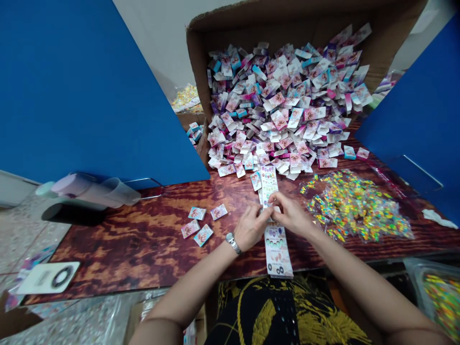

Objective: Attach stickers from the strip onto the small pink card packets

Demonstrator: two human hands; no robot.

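My left hand (pixel 251 224) and my right hand (pixel 290 213) meet fingertip to fingertip over a long printed paper strip (pixel 277 254). Both hands are closed in a pinch; whatever sits between the fingers is too small and covered to make out. The strip, with rows of coloured ring and oval pictures, runs from the table's front edge up to a heap of small printed boxes (pixel 280 120). One small box (pixel 256 181) lies just left of the strip's far end. Left of my left hand are several small closed boxes (pixel 203 235).
A large cardboard carton (pixel 197 62) on its side holds the heap. To the right spreads a pile of small clear bags with colourful pieces (pixel 355 206). Blue panels (pixel 89 96) flank the table. Cups (pixel 118 191) and a white phone-like object (pixel 50 278) lie left.
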